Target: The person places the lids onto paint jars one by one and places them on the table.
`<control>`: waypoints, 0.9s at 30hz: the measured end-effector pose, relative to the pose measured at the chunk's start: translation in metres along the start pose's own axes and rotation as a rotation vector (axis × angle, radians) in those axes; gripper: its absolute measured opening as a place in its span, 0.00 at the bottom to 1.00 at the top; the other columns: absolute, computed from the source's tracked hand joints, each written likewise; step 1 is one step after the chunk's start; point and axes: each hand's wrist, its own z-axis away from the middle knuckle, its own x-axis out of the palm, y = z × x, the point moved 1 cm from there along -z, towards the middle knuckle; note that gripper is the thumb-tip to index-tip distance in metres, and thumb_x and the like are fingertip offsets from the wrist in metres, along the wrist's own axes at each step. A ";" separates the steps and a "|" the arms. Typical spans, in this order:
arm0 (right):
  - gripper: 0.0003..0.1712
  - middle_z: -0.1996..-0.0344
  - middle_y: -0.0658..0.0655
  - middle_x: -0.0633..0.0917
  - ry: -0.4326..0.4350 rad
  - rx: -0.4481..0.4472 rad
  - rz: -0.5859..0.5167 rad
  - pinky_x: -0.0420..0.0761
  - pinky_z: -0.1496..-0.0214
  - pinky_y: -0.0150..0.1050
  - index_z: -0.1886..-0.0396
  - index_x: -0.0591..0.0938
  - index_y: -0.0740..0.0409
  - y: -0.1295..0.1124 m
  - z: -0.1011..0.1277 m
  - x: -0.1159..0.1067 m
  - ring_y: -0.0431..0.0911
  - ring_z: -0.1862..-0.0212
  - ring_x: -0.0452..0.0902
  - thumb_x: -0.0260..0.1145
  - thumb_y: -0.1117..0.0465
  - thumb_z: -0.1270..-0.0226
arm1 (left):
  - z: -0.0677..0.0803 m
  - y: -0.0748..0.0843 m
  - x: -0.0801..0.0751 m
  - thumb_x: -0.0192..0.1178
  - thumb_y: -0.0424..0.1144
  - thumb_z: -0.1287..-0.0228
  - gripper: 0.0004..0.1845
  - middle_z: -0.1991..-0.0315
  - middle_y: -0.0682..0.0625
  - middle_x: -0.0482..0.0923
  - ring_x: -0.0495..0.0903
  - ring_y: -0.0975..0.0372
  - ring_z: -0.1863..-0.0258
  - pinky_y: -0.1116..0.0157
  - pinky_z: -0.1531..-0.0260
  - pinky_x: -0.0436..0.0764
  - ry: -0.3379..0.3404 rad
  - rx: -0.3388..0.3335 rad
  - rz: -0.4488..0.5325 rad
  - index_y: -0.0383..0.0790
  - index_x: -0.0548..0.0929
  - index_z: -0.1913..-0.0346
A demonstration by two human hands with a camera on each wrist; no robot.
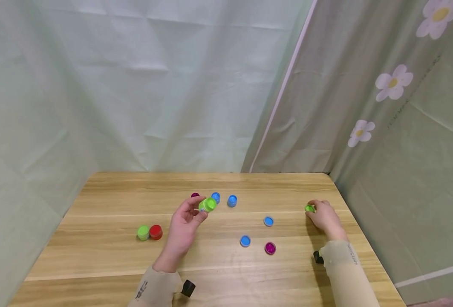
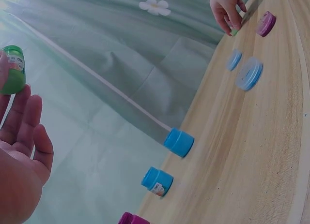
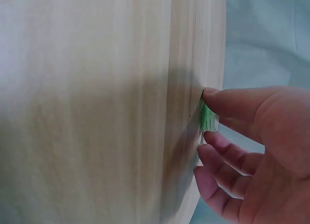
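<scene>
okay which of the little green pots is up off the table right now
The green pot pinched in the left hand is lifted off the table. The other green pot stands on the wood beside the red pot.

The left hand (image 1: 186, 224) is raised above the table, palm turned up, with its fingertips (image 1: 199, 209) pinched together. The right hand (image 1: 324, 217) rests low, with fingers (image 3: 232, 100) curled and pinching, forearm stretched forward.
</scene>
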 end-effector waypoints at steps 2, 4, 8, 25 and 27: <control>0.28 0.38 0.79 0.76 0.017 0.003 -0.012 0.75 0.37 0.69 0.33 0.77 0.71 -0.001 0.001 0.000 0.72 0.38 0.75 0.65 0.57 0.23 | 0.000 0.000 0.000 0.67 0.27 0.27 0.22 0.45 0.48 0.81 0.76 0.56 0.45 0.68 0.43 0.77 0.004 -0.004 0.002 0.33 0.79 0.33; 0.28 0.40 0.77 0.79 0.039 0.017 -0.034 0.77 0.41 0.67 0.34 0.76 0.71 -0.002 0.003 0.000 0.69 0.41 0.78 0.64 0.55 0.23 | 0.000 0.001 0.001 0.67 0.28 0.27 0.21 0.45 0.49 0.81 0.76 0.55 0.45 0.68 0.43 0.77 0.006 -0.005 0.003 0.34 0.79 0.34; 0.31 0.45 0.73 0.82 0.103 0.029 -0.118 0.79 0.47 0.63 0.29 0.74 0.67 -0.013 0.012 -0.001 0.65 0.46 0.80 0.61 0.51 0.21 | 0.000 0.000 0.001 0.66 0.27 0.26 0.21 0.46 0.48 0.81 0.77 0.53 0.46 0.68 0.44 0.79 0.008 -0.009 0.020 0.35 0.80 0.34; 0.24 0.43 0.62 0.83 0.193 -0.318 -0.927 0.79 0.54 0.32 0.30 0.79 0.61 -0.177 0.082 -0.024 0.46 0.50 0.78 0.68 0.65 0.22 | 0.005 0.003 0.013 0.63 0.25 0.25 0.20 0.43 0.49 0.84 0.82 0.59 0.45 0.67 0.41 0.82 -0.056 0.008 0.038 0.28 0.77 0.34; 0.24 0.41 0.60 0.83 0.151 -0.374 -0.933 0.78 0.59 0.33 0.28 0.80 0.57 -0.191 0.089 -0.023 0.45 0.55 0.79 0.68 0.63 0.21 | 0.006 0.002 0.015 0.64 0.26 0.25 0.19 0.42 0.50 0.84 0.83 0.59 0.44 0.67 0.41 0.82 -0.056 -0.002 0.035 0.30 0.78 0.34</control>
